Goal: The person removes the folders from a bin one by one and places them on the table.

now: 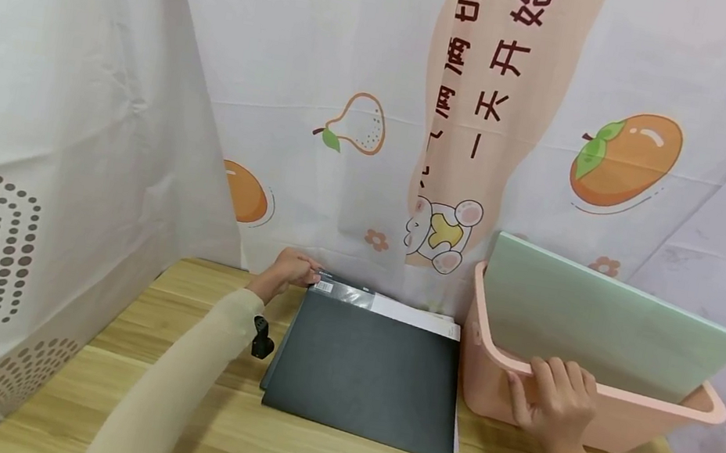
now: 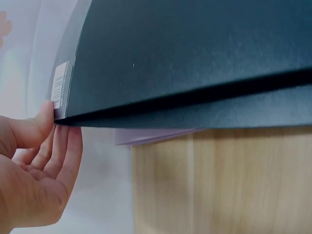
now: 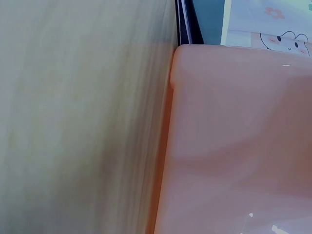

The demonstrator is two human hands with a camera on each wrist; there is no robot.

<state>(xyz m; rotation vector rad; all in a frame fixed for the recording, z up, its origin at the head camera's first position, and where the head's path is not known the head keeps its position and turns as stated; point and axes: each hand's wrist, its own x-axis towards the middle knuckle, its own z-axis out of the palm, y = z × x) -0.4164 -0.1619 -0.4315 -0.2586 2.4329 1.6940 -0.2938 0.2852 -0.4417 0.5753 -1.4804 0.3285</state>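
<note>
My left hand (image 1: 291,267) pinches the far left corner of a black folder (image 1: 372,370), thumb on top by a white barcode label (image 2: 59,85) and fingers underneath. In the left wrist view that corner is lifted, and a dark gap shows between the black covers (image 2: 195,53). Pale sheets (image 1: 416,316) stick out along the folder's far edge. My right hand (image 1: 559,404) grips the near rim of a pink plastic bin (image 1: 480,388), fingers over the rim and thumb outside. A pale green board (image 1: 598,319) leans inside the bin, rising above its rim.
Bin and folder sit side by side on a wood-grain table (image 1: 217,425). A printed curtain (image 1: 337,32) hangs right behind them, and a white sheet (image 1: 70,93) hangs on the left. The bin's smooth wall (image 3: 234,126) fills much of the right wrist view.
</note>
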